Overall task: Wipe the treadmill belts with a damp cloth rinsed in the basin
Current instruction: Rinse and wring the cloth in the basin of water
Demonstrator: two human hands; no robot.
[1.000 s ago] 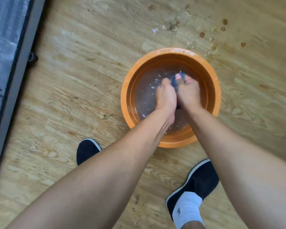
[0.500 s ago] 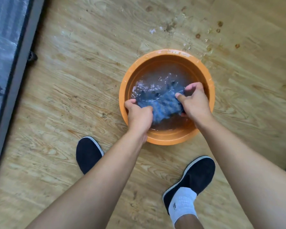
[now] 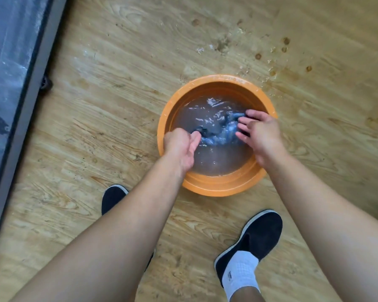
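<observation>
Black shoes (image 3: 260,232) stand on the wood-grain floor (image 3: 118,127) at the bottom. Mid-frame sits the orange basin (image 3: 216,188) — blue cloth (image 3: 218,132) underwater, left hand (image 3: 180,147) gripping one end, right hand (image 3: 262,136) pressing it with spread fingers. Beyond, wet spots (image 3: 271,64); treadmill belt (image 3: 7,62) upper left.

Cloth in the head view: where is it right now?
In the head view the blue cloth lies in the water of the orange basin, right of centre on the wooden floor, between the left hand and the right hand.
</observation>
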